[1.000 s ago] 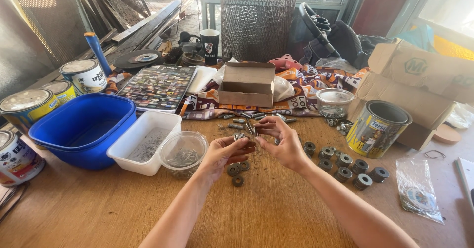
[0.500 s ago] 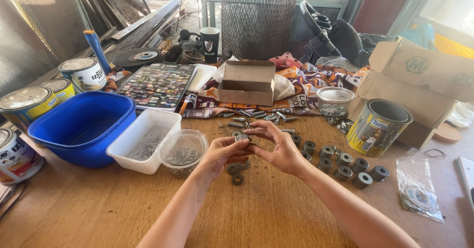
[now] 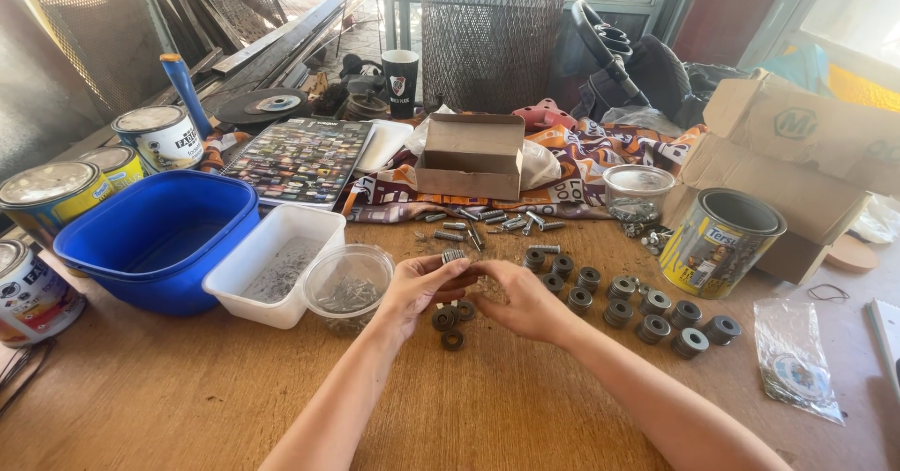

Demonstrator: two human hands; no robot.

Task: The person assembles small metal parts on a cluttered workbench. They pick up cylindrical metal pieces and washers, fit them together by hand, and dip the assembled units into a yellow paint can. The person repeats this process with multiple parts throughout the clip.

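Both hands meet over the middle of the worktop (image 3: pixel 525 405): the left hand (image 3: pixel 417 288) pinches a small threaded bolt (image 3: pixel 453 256) between thumb and fingertips, and the right hand (image 3: pixel 525 302) closes on it from the other side. Dark washers (image 3: pixel 447 322) lie just under them, with a row of metal bushings (image 3: pixel 647 304) running toward the right edge and a round clear tub (image 3: pixel 350 284) just left.

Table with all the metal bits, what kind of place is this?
Probably a home workshop or shed. Paint cans stand on the wooden table, bolts and metal rollers lie loose, and planks lean behind. The left hand and right hand hold a small bolt.
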